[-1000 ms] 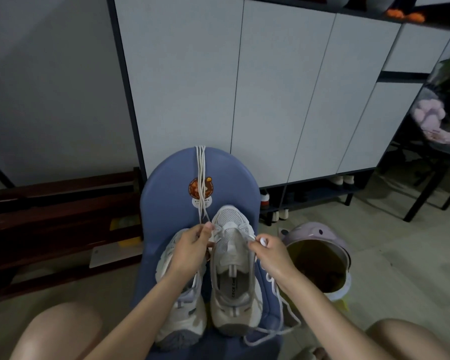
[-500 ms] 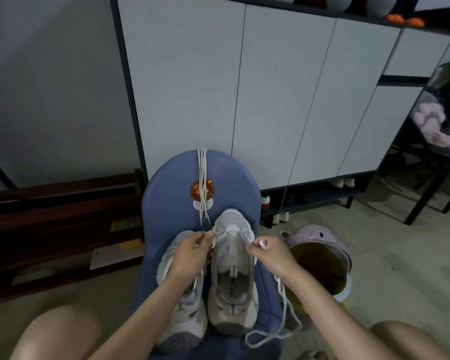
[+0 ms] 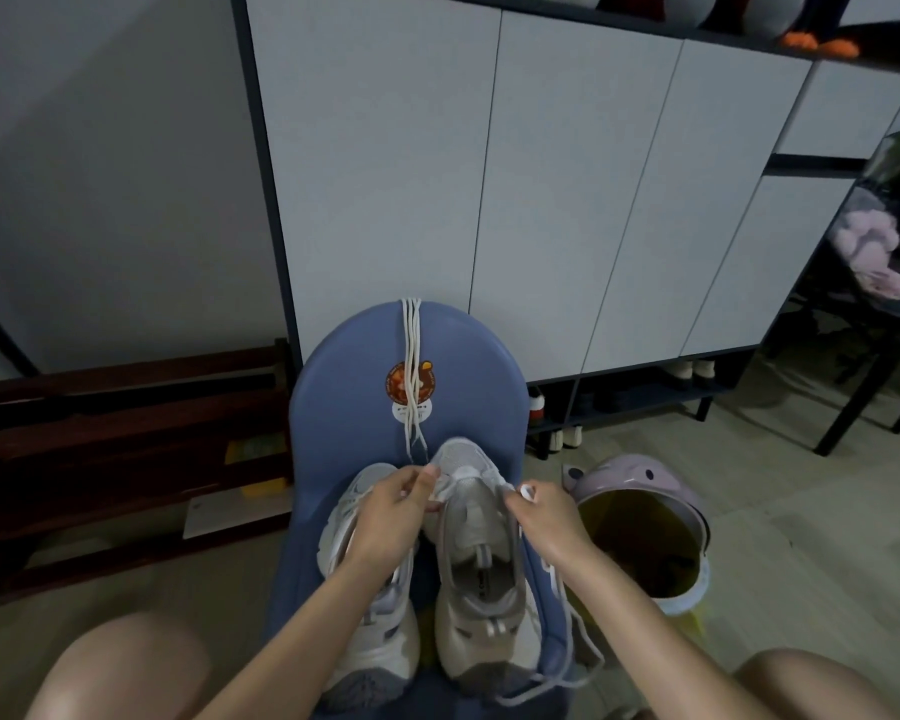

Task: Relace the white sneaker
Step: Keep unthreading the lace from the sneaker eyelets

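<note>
Head view looks down on two white sneakers standing side by side, toes away from the person, on a blue chair (image 3: 344,407). Both hands work at the right-hand sneaker (image 3: 476,558), near its toe end. Left hand (image 3: 391,517) pinches the lace at the sneaker's left eyelets with thumb and fingers curled in. Right hand (image 3: 546,517) pinches a white lace tip at the sneaker's right edge. A loose lace (image 3: 567,667) trails from that side down past the heel and off the chair's front. The other sneaker (image 3: 370,615) lies partly under the left forearm. A bundle of laces (image 3: 411,366) hangs over the chair's back. A lilac bin (image 3: 645,517) stands on the floor just right of the chair, before white cabinets (image 3: 489,174).
</note>
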